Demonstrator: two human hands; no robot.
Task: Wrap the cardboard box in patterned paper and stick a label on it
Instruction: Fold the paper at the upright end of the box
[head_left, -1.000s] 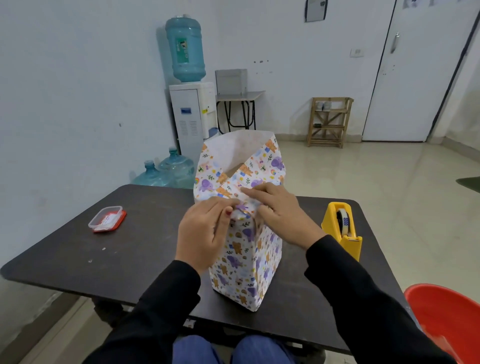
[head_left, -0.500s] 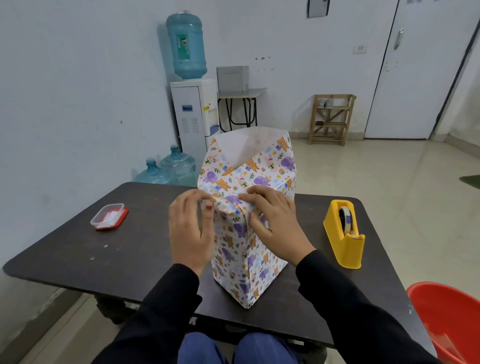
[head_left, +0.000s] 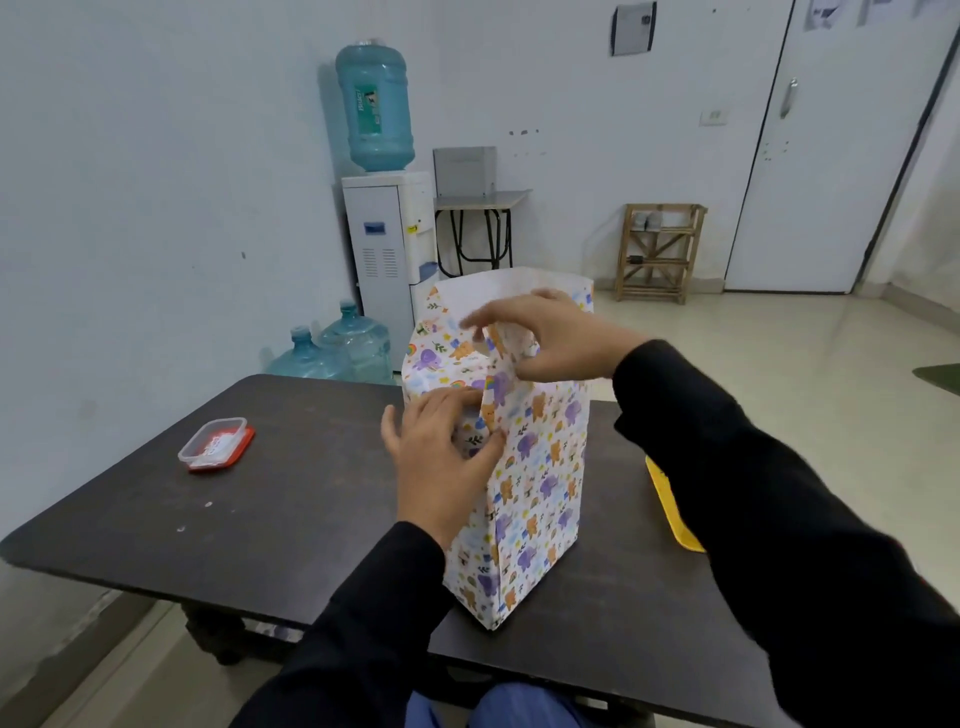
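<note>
Head view: closing the top end of the wrapped box (head_left: 540, 483), upright at the middle of the table (head_left: 291, 467).
Right grip (head_left: 550, 338) pinches a loose flap of paper (head_left: 519, 283) above the box; left grip (head_left: 441, 457), fingers loose, presses the tucked fold at 9 o'clock. Next, likely: crease the flaps down, hold, then tape from the dispenser (head_left: 670, 514) at 3 o'clock. No label shows yet.

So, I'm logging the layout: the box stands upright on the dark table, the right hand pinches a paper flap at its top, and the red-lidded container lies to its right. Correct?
Not quite: in the head view the red-lidded container lies left of the box, not right. The rest holds, right hand pinching the paper flap.
</note>
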